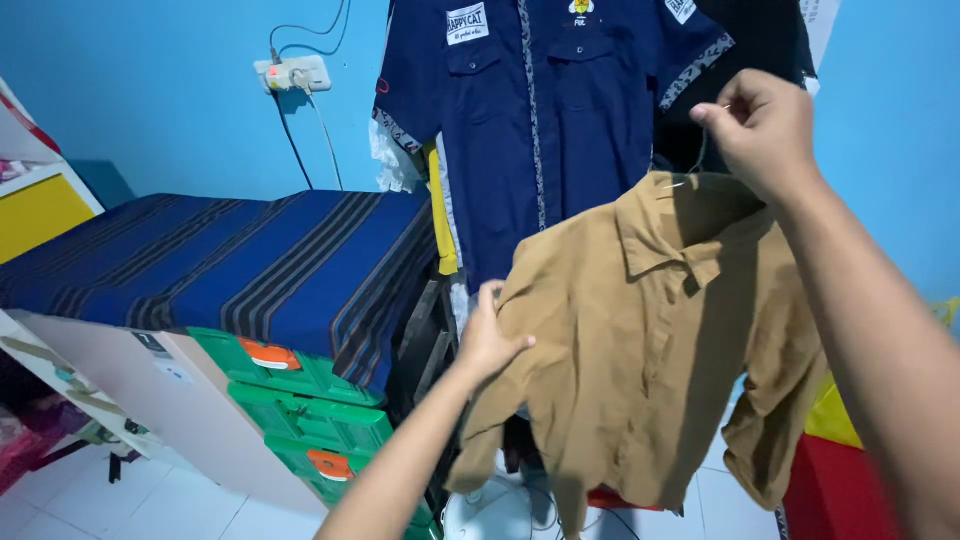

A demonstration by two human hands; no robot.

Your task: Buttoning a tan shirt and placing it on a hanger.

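Observation:
A tan collared shirt [640, 350] hangs on a thin wire hanger in front of me. My right hand [762, 128] pinches the hook of the hanger above the collar, fingers closed on it. My left hand [488, 335] grips the shirt's left shoulder and sleeve edge, holding the cloth out to the side. Behind the tan shirt a navy blue short-sleeved shirt [545, 120] with patterned trim hangs against the blue wall.
A blue striped cloth [230, 265] covers a surface to the left, resting on stacked green crates [310, 410]. A wall socket with cables [292, 73] is above it. Yellow and red items [835, 470] sit at lower right. White floor tiles lie below.

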